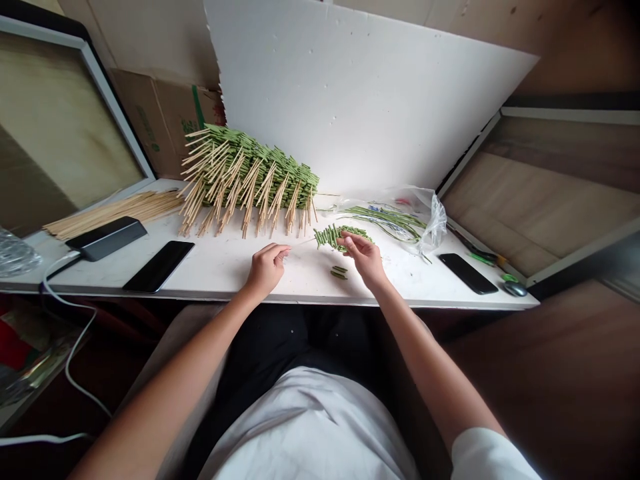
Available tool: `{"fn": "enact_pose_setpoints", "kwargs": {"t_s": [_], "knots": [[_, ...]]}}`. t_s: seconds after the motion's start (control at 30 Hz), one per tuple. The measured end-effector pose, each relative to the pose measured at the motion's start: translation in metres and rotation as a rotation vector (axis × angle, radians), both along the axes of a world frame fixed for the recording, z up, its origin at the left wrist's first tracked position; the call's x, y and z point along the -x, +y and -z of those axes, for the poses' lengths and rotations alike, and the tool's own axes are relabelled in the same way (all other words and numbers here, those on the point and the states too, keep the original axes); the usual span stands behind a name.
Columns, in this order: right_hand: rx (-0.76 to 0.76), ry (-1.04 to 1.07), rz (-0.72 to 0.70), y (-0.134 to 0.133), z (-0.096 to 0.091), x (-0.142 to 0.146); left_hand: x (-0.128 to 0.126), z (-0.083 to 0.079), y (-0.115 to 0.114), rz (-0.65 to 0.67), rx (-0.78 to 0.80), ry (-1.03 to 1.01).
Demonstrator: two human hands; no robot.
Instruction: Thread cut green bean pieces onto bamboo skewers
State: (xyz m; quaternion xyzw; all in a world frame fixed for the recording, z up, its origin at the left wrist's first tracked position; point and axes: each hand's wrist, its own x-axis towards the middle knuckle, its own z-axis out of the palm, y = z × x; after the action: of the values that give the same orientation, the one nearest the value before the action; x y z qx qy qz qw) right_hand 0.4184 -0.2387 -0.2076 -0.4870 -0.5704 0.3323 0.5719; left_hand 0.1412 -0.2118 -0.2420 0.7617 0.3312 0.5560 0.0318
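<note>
My left hand (267, 267) is closed in a pinch on a thin wooden skewer (303, 241), which points right toward the other hand. My right hand (364, 257) has thumb and forefinger pressed together over a small pile of cut green bean pieces (327, 236); what sits between its fingertips is too small to make out. A few loose bean pieces (339, 272) lie on the white table just left of and below that hand. Behind my left hand rises a big stack of finished green bean skewers (265, 167), their bare stick ends fanned toward me.
Bare bamboo skewers (120, 210) lie at the left, behind a black box-shaped device (106, 238) and a phone (160, 267). A clear plastic bag (434, 217) with long green beans (387, 217) stands right of centre. Another phone (467, 273) and a mouse (515, 288) lie at the right.
</note>
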Motion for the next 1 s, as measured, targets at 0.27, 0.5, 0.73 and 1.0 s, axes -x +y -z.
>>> {"fn": "enact_pose_setpoints", "kwargs": {"t_s": [0.27,0.5,0.73,1.0], "knots": [[0.134,-0.854,-0.18,-0.008,-0.015,-0.037,-0.001,-0.001,0.0,-0.009,0.005,0.018],[0.091,-0.782,-0.176,-0.008,-0.017,-0.035,-0.001,0.0,-0.001,0.014,-0.003,0.025],[0.125,-0.022,-0.101,0.001,-0.014,-0.042,-0.001,-0.002,-0.003,0.03,0.007,0.019],[0.101,0.376,-0.139,0.0,-0.02,-0.026,-0.001,-0.001,-0.002,0.063,-0.007,0.033]]}}
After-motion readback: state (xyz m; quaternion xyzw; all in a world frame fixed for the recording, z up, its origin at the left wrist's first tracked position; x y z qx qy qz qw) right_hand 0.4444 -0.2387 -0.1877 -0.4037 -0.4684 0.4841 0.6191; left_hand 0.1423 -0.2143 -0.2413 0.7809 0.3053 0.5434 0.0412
